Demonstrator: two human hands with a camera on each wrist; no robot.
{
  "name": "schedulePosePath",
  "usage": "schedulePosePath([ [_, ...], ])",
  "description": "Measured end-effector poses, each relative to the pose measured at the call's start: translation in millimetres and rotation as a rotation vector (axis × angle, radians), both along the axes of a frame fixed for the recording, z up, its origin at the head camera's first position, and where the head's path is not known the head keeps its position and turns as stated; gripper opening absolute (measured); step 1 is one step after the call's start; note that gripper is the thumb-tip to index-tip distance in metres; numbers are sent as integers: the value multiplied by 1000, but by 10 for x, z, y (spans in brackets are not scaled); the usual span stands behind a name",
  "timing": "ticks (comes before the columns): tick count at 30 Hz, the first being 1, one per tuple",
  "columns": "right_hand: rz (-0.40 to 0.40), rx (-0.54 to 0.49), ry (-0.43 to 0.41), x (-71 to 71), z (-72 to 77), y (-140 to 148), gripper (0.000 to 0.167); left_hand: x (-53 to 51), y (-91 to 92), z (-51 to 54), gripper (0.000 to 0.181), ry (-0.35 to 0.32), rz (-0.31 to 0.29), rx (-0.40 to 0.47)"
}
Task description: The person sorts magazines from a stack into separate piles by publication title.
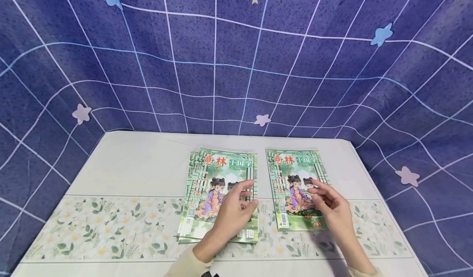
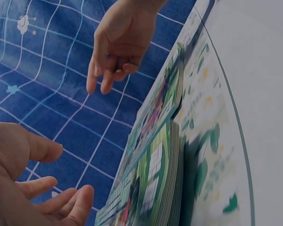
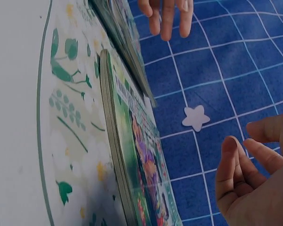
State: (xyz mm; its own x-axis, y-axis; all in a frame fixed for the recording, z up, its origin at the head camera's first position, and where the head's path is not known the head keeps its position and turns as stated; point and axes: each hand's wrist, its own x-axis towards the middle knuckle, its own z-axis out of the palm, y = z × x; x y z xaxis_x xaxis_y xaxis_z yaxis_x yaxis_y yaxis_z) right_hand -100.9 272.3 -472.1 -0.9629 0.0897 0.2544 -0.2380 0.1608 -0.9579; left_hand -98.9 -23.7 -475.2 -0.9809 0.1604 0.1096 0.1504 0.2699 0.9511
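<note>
Two piles of green illustrated magazines lie side by side on the table. Over the left pile [image 1: 210, 191], whose edges are slightly uneven, hovers my left hand [image 1: 234, 211], its fingers relaxed and holding nothing. My right hand [image 1: 334, 213] is raised above the lower right part of the right pile [image 1: 295, 191], fingers loosely bent with nothing between them. In the left wrist view the left pile [image 2: 155, 174] shows many page edges, apart from the left hand [image 2: 47, 188]. The right wrist view shows the right pile [image 3: 127, 150] beside the right hand [image 3: 259, 179], not touching.
The white table [image 1: 122, 162] has a floral band [image 1: 107, 227] across it. Behind and at both sides hangs a blue grid-patterned cloth [image 1: 192, 80] with star shapes, among them a pale star [image 1: 262, 120] near the table's back edge.
</note>
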Motion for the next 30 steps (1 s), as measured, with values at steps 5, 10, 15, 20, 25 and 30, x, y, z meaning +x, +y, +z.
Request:
schedulePosePath([
  [5, 4, -7, -2, 8, 28, -60, 39, 1, -151, -13, 54, 13, 33, 5],
  [10, -15, 45, -25, 20, 39, -114, 38, 9, -338, -21, 54, -3, 93, 8],
  [15, -14, 63, -46, 31, 23, -147, 40, -21, -528, -32, 57, 3, 147, -15],
  [20, 6, 78, -56, 37, 9, -187, 39, -63, -708, -19, 58, 14, 162, -25],
  [25, 26, 75, -51, 11, -10, -247, 42, -96, -840, -7, 58, 5, 185, -24],
  [30, 42, 83, -60, 7, -20, -328, 42, -123, -953, -19, 58, 6, 216, -62],
])
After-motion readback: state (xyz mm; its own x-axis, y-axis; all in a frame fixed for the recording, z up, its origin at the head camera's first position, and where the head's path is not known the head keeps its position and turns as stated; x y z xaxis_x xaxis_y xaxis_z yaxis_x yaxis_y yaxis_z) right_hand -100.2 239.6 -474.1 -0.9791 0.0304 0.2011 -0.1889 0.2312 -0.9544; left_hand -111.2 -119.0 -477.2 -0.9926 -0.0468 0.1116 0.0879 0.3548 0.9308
